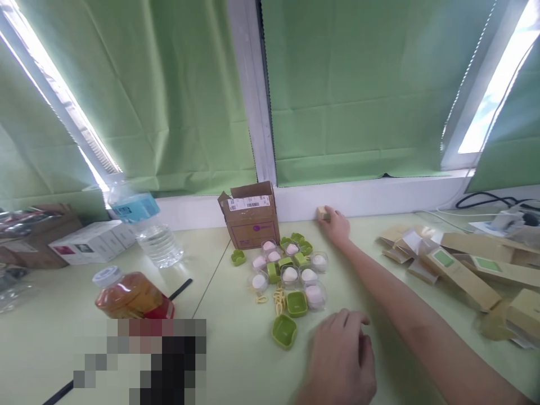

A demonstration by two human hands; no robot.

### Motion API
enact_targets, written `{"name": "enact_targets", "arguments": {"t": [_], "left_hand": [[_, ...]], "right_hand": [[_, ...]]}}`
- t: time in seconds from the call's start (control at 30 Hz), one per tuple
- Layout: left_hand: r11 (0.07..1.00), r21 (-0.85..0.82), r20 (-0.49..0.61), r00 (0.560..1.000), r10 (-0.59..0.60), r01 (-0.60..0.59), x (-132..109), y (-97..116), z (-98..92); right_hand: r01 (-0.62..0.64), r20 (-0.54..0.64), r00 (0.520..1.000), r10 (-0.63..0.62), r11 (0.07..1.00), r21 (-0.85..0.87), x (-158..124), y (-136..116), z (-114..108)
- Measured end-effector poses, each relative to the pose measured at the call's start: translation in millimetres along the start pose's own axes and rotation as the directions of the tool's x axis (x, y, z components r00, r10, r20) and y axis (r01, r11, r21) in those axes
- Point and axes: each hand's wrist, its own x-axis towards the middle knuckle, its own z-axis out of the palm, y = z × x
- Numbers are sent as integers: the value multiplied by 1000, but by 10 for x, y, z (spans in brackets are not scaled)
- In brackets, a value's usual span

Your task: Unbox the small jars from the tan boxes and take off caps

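At the back of the table, by the wall, my right hand [335,225] is closed round a small tan box [323,213]. My left hand [343,354] rests near the front with its fingers curled; what they hold, if anything, is hidden. Just beyond it lie two green cups [296,304] and a clear cup with a pale round piece [314,296]. More such clear cups and green pieces form a cluster, with yellow loops [279,299] beside them. Behind the cluster stands an open brown cardboard box [254,225].
At the left are a water bottle [156,230], an amber drink bottle [133,295], white boxes [95,242] and a black stick [181,289]. Opened tan cartons [464,275] lie at the right, with cables [485,197] behind. Green blinds hang at the back.
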Motion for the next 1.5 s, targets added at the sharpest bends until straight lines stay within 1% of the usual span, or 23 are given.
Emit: {"name": "enact_targets", "arguments": {"t": [0.1, 0.2, 0.27, 0.37, 0.47, 0.53, 0.6, 0.7, 0.73, 0.8, 0.87, 0.97, 1.0, 1.07, 1.2, 1.23, 1.3, 1.4, 1.47, 1.5], "left_hand": [[1000, -24, -8, 1000, -7, 7, -7, -2, -20], [997, -70, -9, 999, -31, 30, -12, -6, -55], [996, -82, -18, 999, -27, 26, -10, -12, -73], [997, -73, -39, 999, 6, -9, -8, -11, -86], [998, -48, -94, 995, 37, -42, -18, 8, -103], [998, 0, -140, 988, 66, -66, -25, 17, -130], [988, 96, -178, 974, 138, -122, -25, 15, -178], [947, 262, -299, 917, 264, -187, -4, -15, -287], [934, 311, -336, 899, 282, -176, 5, -31, -328], [906, 403, -367, 883, 292, -132, 22, -67, -406], [871, 487, -367, 889, 275, -69, 30, -110, -464], [825, 562, -392, 899, 198, 64, 33, -187, -500], [818, 568, -395, 902, 172, 93, 35, -213, -500], [819, 563, -381, 914, 141, 109, 39, -254, -488], [847, 528, -351, 925, 145, 68, 36, -244, -431], [854, 518, -341, 927, 159, 43, 31, -219, -410], [871, 489, -291, 934, 208, -42, 12, -155, -364], [891, 415, -199, 938, 285, -183, -22, -64, -317], [896, 380, -173, 934, 314, -231, -37, -42, -328], [896, 373, -169, 932, 322, -242, -38, -48, -348]], "right_hand": [[-34, 37, 999, 33, 999, 9, -9, 72, 1], [-24, 106, 994, 25, 1000, -12, -135, 140, -56], [17, 148, 989, -10, 999, -46, -295, 165, -119], [116, 207, 974, -95, 989, -88, -594, 165, -226], [146, 233, 966, -116, 982, -120, -885, 141, -340], [153, 247, 962, -117, 980, -131, -1061, 130, -426], [163, 255, 959, -125, 977, -135, -1234, 131, -522], [211, 264, 949, -172, 969, -126, -1509, 149, -684], [237, 266, 943, -199, 965, -117, -1602, 155, -739], [293, 268, 927, -261, 952, -89, -1770, 163, -841], [339, 255, 914, -315, 939, -54, -1891, 165, -921], [386, 208, 902, -378, 923, 3, -1956, 162, -987], [397, 190, 899, -394, 917, 23, -1956, 160, -998], [413, 150, 896, -417, 909, 62, -1951, 155, -1014], [432, 59, 894, -443, 891, 141, -2028, 134, -1056], [434, 40, 895, -445, 886, 162, -2071, 122, -1072], [439, 9, 893, -451, 873, 212, -2170, 89, -1110], [490, -5, 863, -505, 835, 250, -2293, 39, -1172], [523, -14, 843, -538, 812, 258, -2336, 24, -1205], [523, -28, 844, -535, 811, 264, -2346, 25, -1217]]}}
